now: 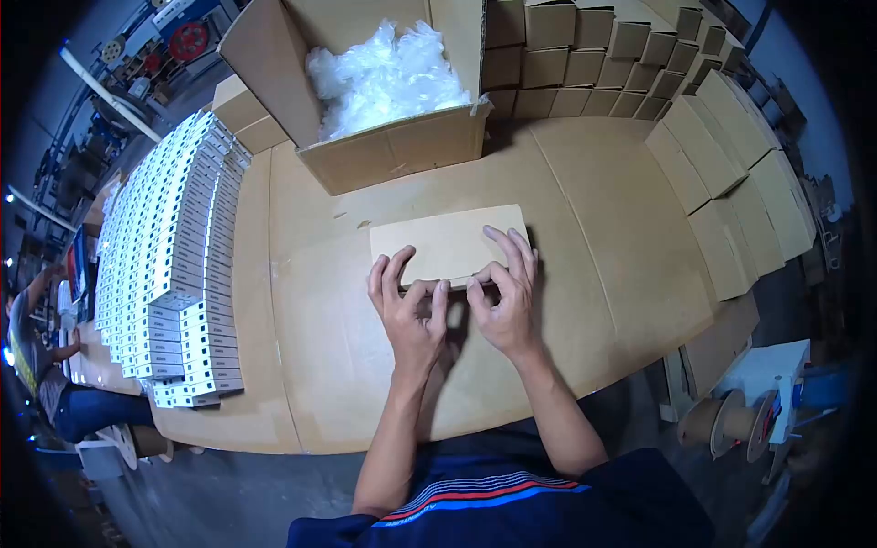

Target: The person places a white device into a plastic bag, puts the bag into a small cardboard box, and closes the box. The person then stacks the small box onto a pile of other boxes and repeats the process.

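Note:
In the middle of the head view a flat brown cardboard box (448, 239) lies on the cardboard-covered table (365, 393). My left hand (411, 306) is at its near left part, with thumb and forefinger pinching the front edge and the other fingers curled over the top. At the right part, my right hand (507, 306) pinches the same front edge between thumb and forefinger, its other fingers resting along the right side. Both thumbs point up and lie a short way apart. The underside of the box is hidden.
Behind stands a large open carton (393, 155) with crumpled clear plastic bags (393, 78) in it. White printed boxes (178, 237) are stacked at the left. Brown boxes (548, 68) are piled at the back and right. Another person (55, 384) sits at far left.

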A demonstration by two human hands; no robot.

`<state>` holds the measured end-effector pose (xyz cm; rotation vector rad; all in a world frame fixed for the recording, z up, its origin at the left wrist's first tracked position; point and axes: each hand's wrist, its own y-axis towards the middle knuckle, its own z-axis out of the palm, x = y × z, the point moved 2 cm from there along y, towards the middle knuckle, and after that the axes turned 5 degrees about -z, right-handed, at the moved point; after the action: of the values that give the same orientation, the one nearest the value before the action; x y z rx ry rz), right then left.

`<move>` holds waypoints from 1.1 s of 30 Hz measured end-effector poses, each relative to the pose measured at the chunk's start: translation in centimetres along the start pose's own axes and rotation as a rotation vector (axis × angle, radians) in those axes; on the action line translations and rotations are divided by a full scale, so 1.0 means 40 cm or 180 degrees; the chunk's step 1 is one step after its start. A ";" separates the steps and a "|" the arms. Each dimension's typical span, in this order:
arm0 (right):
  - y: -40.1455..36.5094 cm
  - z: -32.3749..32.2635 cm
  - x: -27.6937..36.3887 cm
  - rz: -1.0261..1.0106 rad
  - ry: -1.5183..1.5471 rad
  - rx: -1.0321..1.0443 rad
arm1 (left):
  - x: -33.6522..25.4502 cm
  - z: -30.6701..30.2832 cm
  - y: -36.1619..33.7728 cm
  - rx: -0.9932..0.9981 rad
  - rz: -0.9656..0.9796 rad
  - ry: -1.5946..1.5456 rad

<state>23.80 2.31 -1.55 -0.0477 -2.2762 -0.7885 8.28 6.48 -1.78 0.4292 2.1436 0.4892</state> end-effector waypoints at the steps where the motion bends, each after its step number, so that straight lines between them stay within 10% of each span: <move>1: -0.003 0.000 -0.002 -0.0067 0.0109 -0.0091 | 0.012 0.009 -0.007 -0.0032 0.0022 0.0030; 5: 0.008 -0.046 -0.027 -0.0310 0.0259 -0.0120 | 0.009 -0.021 0.017 -0.0237 -0.0462 -0.1147; 9: 0.069 -0.083 -0.075 -0.0298 0.0178 0.0444 | 0.005 -0.065 0.119 0.0462 0.0680 0.0220; 18: 0.137 -0.060 -0.141 -0.0083 0.0878 0.0650 | 0.052 -0.034 0.149 0.0763 0.0416 -0.0087; 22: 0.083 -0.065 -0.201 0.0162 0.1446 0.0823 | 0.115 -0.029 0.070 0.0517 -0.0863 -0.2171; 23: 0.058 -0.067 -0.214 0.0353 0.1603 0.0855 | 0.147 -0.020 0.025 0.0845 -0.1613 -0.2205; 24: 0.039 -0.082 -0.224 0.0428 0.1845 0.0865 | 0.147 -0.017 0.002 0.0928 -0.1108 -0.1212; 33: -0.218 -0.416 -0.275 0.1237 0.1874 -0.0866 | -0.106 0.202 0.015 0.2131 -0.0543 -0.2081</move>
<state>40.11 -11.92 -3.95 -0.3287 -1.5338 -0.7716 17.34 6.53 -2.99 0.6553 1.6244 -0.4435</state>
